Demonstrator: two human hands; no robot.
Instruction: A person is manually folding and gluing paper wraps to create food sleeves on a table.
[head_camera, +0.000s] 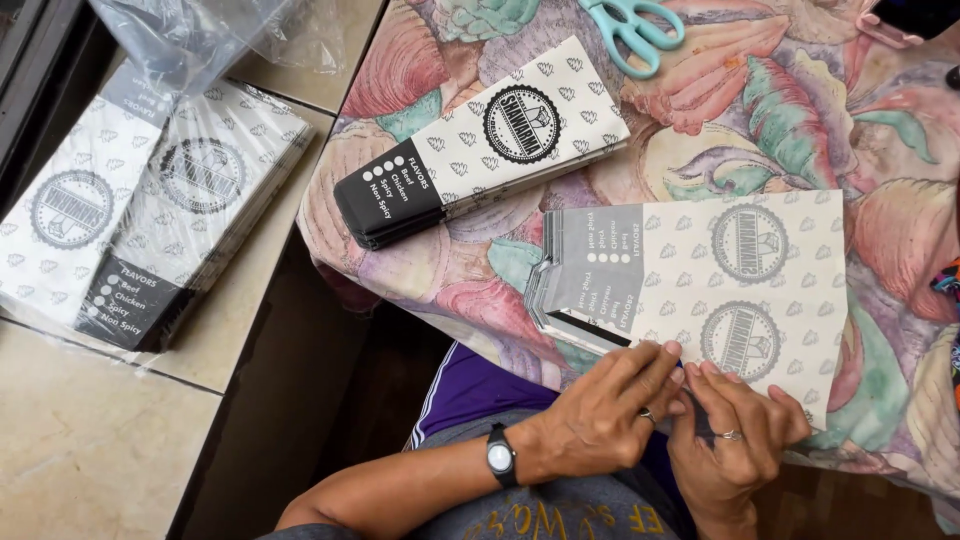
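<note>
A flat stack of white printed paper bags (745, 275) with grey ends lies on the table's near edge, over a flowered tablecloth (720, 110). My left hand (605, 410), with a wristwatch and a ring, presses and pinches the near edge of these bags. Beside it, touching it, my right hand (735, 445) also wears a ring and pinches the same edge. A second, thicker stack of paper bags (480, 140) with black ends lies farther back on the left of the table.
Teal scissors (632, 30) lie at the table's far edge, with a pink-cased phone (900, 20) at the far right corner. On the tiled floor to the left are more stacks of bags (130, 215) in clear plastic wrap (200, 35).
</note>
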